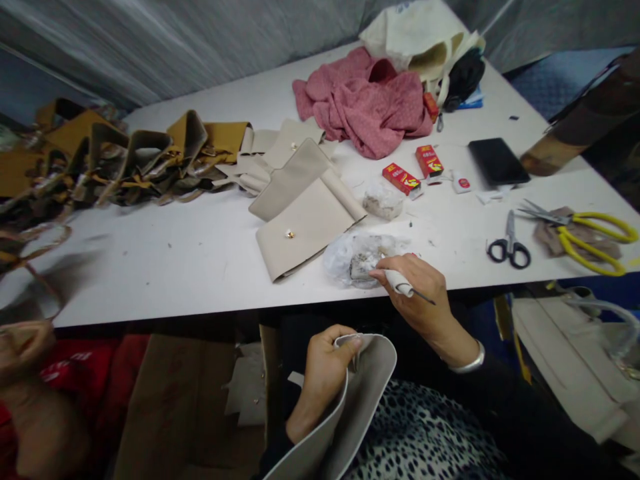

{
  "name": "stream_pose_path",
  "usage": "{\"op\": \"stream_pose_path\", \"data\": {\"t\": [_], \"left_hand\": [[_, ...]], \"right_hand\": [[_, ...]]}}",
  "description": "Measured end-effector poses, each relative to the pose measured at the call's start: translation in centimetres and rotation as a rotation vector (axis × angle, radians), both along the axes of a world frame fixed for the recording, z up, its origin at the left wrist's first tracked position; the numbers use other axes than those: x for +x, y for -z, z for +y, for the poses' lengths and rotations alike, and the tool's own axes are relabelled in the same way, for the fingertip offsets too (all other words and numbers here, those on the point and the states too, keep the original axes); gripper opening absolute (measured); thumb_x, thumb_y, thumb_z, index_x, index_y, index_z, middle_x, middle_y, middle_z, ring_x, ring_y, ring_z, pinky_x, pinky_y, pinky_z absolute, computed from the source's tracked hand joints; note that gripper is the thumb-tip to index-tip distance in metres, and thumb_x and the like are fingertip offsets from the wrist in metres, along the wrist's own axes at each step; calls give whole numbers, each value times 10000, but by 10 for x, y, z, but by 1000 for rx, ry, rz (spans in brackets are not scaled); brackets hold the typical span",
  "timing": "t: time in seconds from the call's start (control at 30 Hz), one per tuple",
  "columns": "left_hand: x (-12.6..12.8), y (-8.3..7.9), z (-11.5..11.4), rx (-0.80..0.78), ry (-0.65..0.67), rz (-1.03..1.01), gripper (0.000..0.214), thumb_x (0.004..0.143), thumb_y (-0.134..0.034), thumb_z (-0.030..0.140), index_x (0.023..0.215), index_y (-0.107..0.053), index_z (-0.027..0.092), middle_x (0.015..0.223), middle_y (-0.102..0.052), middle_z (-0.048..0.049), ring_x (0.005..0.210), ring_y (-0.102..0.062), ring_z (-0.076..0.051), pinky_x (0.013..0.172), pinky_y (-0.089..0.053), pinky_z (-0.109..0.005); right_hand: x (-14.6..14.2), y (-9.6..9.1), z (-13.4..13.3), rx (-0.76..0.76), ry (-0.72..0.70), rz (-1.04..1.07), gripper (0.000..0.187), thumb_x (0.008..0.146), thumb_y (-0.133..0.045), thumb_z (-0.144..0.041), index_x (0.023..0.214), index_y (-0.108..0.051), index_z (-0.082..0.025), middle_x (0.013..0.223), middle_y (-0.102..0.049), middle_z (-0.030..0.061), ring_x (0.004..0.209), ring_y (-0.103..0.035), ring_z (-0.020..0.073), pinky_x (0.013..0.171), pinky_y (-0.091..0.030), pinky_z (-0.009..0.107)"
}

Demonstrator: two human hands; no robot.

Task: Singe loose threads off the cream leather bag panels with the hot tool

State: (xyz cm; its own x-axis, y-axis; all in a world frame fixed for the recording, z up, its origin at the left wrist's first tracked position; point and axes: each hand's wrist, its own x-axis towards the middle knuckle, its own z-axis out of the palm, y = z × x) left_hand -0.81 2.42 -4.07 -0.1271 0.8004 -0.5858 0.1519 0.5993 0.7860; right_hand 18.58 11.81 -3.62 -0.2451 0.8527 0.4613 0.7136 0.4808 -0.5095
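Observation:
My left hand [325,373] grips the edge of a folded beige leather bag piece [367,387], thumb on the inner side, above my lap. In my right hand [417,287] is a tool with a white wrapped handle [399,283] and a thin metal shaft, held in the palm like an awl or small screwdriver. The fingertips of that hand reach to an open clear plastic bag [340,260] with small parts at the table edge; what they pinch there is too small to make out. Beside the bag lie beige flap pieces [305,227], one bearing a gold clasp stud [290,234].
Further back are another plastic bag [383,203], red small boxes [401,179], a pink cloth [365,100] and a phone [499,161]. Black scissors [509,247] and yellow-handled shears [590,233] lie right. Mustard bags [150,153] line the left, near a co-worker's hand [25,347].

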Motion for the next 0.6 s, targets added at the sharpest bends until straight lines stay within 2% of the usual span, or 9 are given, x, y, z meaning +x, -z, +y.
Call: {"op": "stream_pose_path", "data": {"t": [0.1, 0.17, 0.23, 0.3, 0.37, 0.4, 0.47, 0.6], "left_hand": [[-1, 2, -2, -14, -4, -5, 182, 691, -792, 304, 771, -793, 141, 675, -721, -41, 626, -587, -170, 611, -429, -275], [-1, 4, -4, -10, 4, 1, 178, 704, -799, 305, 788, -805, 148, 700, -743, -48, 646, -613, -181, 620, -441, -278], [-1, 5, -6, 10, 24, 9, 164, 727, -797, 302, 801, -812, 157, 734, -762, -53, 677, -637, -192, 638, -455, -282], [1, 6, -8, 36, 41, 17, 147, 746, -791, 293, 810, -815, 163, 762, -774, -55, 705, -654, -200, 662, -469, -288], [3, 5, -8, 57, 52, 24, 134, 754, -788, 280, 817, -818, 166, 776, -779, -56, 724, -665, -207, 680, -480, -295], [4, 5, -8, 64, 55, 25, 127, 752, -789, 273, 816, -819, 166, 776, -779, -56, 728, -669, -210, 684, -484, -296], [6, 4, -8, 74, 63, 22, 114, 747, -789, 260, 806, -818, 167, 775, -779, -55, 732, -673, -211, 683, -486, -295], [9, 2, -9, 80, 71, 27, 97, 744, -785, 244, 799, -815, 169, 787, -785, -54, 751, -681, -213, 706, -493, -298]], "right_hand": [[2, -2, -3, -15, 35, 115, 249, 1038, -600, -414, 924, -699, -216, 936, -757, 81, 868, -674, 231, 865, -494, 369], [4, -2, -11, -29, 70, 303, 250, 1043, -587, -424, 930, -701, -232, 927, -752, 64, 870, -685, 227, 948, -499, 400], [6, -1, -23, -163, 84, 523, 272, 1053, -559, -439, 930, -692, -235, 829, -730, 36, 786, -688, 203, 912, -532, 390], [5, 3, -36, -408, 18, 683, 326, 1054, -540, -475, 904, -682, -222, 713, -691, 13, 671, -669, 177, 735, -556, 325], [4, 9, -48, -623, -85, 739, 388, 1040, -542, -517, 857, -681, -205, 665, -675, 10, 623, -660, 167, 613, -528, 280], [3, 12, -52, -683, -121, 746, 412, 1031, -548, -535, 836, -682, -198, 660, -676, 13, 619, -661, 165, 599, -522, 271], [1, 18, -59, -737, -140, 744, 434, 1019, -559, -552, 814, -684, -191, 656, -676, 12, 619, -659, 161, 609, -522, 263], [-1, 24, -64, -744, -131, 734, 435, 1020, -551, -548, 800, -677, -194, 657, -667, 7, 632, -653, 159, 627, -522, 258]]}}
